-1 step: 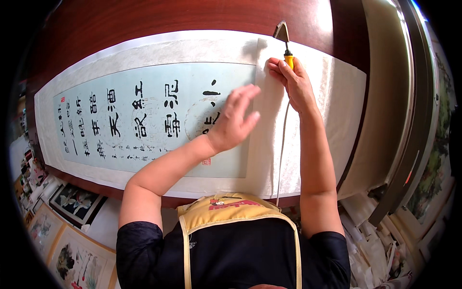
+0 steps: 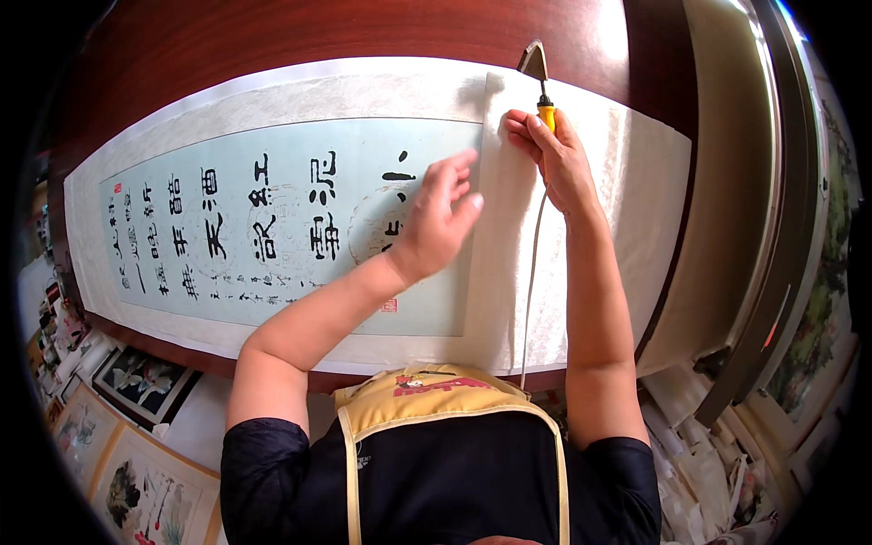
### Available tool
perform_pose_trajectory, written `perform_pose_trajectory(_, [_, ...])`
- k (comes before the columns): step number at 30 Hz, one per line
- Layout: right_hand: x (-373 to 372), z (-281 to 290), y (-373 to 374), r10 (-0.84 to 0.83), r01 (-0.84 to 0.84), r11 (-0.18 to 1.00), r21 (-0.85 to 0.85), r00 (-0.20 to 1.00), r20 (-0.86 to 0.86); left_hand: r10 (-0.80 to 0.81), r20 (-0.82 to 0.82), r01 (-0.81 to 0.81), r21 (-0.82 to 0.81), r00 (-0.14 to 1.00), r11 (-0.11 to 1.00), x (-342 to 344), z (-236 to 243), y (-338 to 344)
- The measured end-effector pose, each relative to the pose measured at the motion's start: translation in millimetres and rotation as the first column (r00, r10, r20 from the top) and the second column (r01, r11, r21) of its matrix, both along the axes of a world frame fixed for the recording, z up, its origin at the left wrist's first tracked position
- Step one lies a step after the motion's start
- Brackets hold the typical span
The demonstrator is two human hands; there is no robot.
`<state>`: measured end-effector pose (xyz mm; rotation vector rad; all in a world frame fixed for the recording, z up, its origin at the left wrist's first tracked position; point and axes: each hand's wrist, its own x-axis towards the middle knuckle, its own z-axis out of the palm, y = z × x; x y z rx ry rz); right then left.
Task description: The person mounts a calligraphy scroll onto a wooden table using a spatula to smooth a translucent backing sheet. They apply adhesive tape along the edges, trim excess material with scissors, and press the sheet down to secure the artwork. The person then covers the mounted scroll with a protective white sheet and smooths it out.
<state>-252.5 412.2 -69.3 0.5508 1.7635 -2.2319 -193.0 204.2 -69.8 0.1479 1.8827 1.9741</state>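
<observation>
A long calligraphy scroll lies flat across the table, black characters on a pale blue panel with white paper borders. Over the panel's right end is my left hand, holding nothing, its thumb apart from the loosely bent fingers; whether it touches the paper I cannot tell. My right hand is closed around the yellow handle of a small corded iron, above the white paper right of the panel. The iron's angular metal head points away from me, over the scroll's far edge. Its pale cord runs back toward my apron.
The dark red wooden table shows beyond the scroll. Along the right stands a long metal-edged frame, with a painting beside it. Framed pictures lie at the lower left, and a pile of rolled papers at the lower right.
My left hand has shifted slightly, its fingers now a little more bent. The right hand and the iron have hardly moved.
</observation>
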Motion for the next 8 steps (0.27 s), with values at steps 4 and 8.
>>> perform_pose_trajectory(4, [1.9,0.2,-2.3,-0.022,0.022,0.999,-0.039,1.000,0.001,0.050,0.672,-0.394,0.371,0.739,0.841,-35.4,23.9,14.6])
perform_pose_trajectory(8, [2.3,-3.6,0.3,0.004,-0.003,1.000,-0.024,0.999,0.042,-0.109,0.640,-0.256,0.451,0.761,0.855,-39.3,-23.4,13.6])
